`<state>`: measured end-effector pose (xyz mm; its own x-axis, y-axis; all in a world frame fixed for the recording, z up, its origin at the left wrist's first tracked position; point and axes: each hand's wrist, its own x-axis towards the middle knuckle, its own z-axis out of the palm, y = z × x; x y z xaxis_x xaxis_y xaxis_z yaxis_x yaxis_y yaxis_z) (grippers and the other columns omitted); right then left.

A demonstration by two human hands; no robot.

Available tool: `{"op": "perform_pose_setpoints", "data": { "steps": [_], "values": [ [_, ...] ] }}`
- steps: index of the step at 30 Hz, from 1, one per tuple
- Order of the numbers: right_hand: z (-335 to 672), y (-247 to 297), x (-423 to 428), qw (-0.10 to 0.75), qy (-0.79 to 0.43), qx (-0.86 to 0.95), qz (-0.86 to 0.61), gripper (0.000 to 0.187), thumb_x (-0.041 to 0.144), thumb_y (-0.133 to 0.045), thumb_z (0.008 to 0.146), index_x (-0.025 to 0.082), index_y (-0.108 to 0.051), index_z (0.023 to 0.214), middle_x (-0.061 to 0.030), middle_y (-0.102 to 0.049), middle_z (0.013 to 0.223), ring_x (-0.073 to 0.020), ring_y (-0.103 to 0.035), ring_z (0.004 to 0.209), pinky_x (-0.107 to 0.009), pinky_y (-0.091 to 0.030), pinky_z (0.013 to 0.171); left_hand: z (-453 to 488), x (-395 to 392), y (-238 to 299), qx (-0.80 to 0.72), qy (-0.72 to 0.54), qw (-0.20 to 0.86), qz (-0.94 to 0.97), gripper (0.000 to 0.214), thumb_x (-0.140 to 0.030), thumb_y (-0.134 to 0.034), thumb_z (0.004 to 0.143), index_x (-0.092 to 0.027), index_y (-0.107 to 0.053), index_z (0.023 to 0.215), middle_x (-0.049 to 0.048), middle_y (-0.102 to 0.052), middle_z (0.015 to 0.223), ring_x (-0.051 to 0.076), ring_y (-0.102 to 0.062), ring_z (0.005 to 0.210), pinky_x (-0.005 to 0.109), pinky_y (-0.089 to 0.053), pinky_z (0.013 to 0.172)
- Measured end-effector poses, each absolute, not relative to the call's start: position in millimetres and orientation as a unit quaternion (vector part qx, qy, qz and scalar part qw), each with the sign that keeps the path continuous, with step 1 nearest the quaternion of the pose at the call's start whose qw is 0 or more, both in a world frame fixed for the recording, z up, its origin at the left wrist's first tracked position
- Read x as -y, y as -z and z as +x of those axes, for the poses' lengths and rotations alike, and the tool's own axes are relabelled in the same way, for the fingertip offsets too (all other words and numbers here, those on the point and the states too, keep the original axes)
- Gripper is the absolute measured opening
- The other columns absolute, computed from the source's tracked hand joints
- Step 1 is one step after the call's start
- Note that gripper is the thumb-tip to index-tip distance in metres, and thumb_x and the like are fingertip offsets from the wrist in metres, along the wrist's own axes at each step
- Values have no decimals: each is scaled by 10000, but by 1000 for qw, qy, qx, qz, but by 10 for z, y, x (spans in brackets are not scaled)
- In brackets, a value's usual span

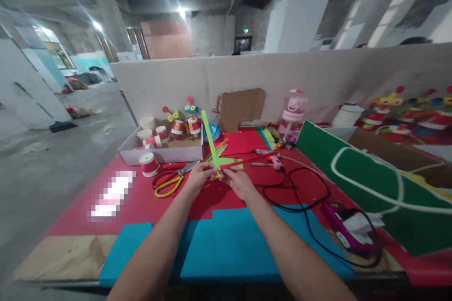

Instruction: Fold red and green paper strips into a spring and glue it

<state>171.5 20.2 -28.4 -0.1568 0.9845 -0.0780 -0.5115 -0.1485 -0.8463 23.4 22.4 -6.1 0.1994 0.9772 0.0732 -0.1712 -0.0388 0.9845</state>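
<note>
Both my hands meet over the red sheet [141,202] in the middle of the table. My left hand [198,175] pinches the lower end of a green paper strip [209,138] that sticks up and away. My right hand [237,179] pinches the same bundle, where a red paper strip [254,159] runs off to the right and a short green piece [229,162] lies across. Both hands have their fingers closed on the strips. Just left of my left hand lie scissors [169,181] with red and yellow handles.
A white box [162,153] with paper-cup figures stands at the back left, a red-banded cup [149,163] in front of it. A purple glue gun [348,230] and black cable [300,193] lie right. Blue sheets [226,249] cover the near edge. A green board [370,183] leans at right.
</note>
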Motion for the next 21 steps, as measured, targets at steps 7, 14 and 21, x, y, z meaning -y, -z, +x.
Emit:
{"op": "perform_pose_setpoints", "data": {
  "steps": [7, 14, 21],
  "values": [
    [1723, 333, -211, 554, -681, 357, -318, 335, 349, -843, 486, 160, -676, 707, -21, -677, 694, -118, -617, 630, -254, -536, 672, 258, -205, 48, -410, -503, 553, 523, 240, -320, -767, 576, -127, -630, 615, 5, -567, 513, 75, -463, 461, 194, -323, 464],
    [1693, 326, -217, 553, -652, 375, -358, 354, 395, -819, 531, 163, -682, 761, 13, -649, 664, -90, -581, 585, -238, -522, 655, 246, -235, 118, -431, -499, 541, 522, 191, -282, -737, 567, -133, -646, 644, 0, -573, 522, 80, -468, 453, 185, -310, 442],
    [1674, 339, -244, 583, -559, 436, -397, 356, 474, -782, 555, 176, -682, 723, 20, -615, 564, -120, -551, 535, -265, -499, 603, 261, -220, 113, -454, -490, 520, 533, 136, -247, -704, 586, -130, -672, 648, 6, -575, 509, 81, -462, 447, 186, -297, 439]
  ]
}}
